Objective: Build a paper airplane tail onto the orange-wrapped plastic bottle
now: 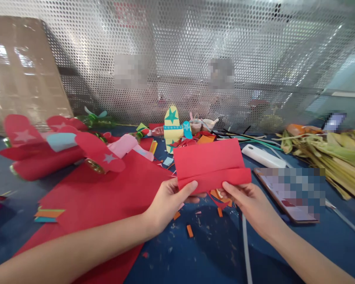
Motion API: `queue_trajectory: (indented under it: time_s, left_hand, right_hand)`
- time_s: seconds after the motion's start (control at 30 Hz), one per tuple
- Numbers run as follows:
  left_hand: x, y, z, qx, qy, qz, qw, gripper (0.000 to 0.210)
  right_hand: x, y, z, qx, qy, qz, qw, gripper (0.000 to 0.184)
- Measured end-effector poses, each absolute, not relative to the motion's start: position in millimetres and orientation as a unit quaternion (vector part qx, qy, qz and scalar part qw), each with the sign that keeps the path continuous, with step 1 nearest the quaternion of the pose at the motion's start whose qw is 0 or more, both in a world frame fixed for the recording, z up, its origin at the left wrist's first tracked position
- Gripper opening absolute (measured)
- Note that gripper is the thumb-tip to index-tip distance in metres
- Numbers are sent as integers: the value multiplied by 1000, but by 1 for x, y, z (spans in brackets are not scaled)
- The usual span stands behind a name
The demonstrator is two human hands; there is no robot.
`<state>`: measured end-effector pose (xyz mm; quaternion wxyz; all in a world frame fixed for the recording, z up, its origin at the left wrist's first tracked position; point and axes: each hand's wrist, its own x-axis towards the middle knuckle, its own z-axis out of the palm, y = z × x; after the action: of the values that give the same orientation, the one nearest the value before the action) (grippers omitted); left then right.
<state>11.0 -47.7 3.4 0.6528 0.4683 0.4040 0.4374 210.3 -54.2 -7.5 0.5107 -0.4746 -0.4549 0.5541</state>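
Between my two hands, above the blue table, is a sheet of red paper with its near edge folded over in a strip. My left hand pinches the left end of the fold, thumb on top and fingers underneath. At the right end, my right hand grips the same fold, its thumb pressed on the front. Large red paper sheets lie flat to the left, partly under my left forearm. Orange paper scraps are scattered below my hands.
Red paper airplanes stand at the left, with a yellow paper airplane at the back. A phone, a white power strip and dried husks lie right. A perforated metal panel rises behind; cardboard leans there.
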Motion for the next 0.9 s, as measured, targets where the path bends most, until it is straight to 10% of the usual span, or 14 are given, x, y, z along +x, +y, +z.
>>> queue_trajectory:
  time_s: [0.9]
  left_hand:
    - [14,-44,9,460,429,470,619,25]
  right_hand:
    - [206,-56,-12,-491,-404,538,554,18]
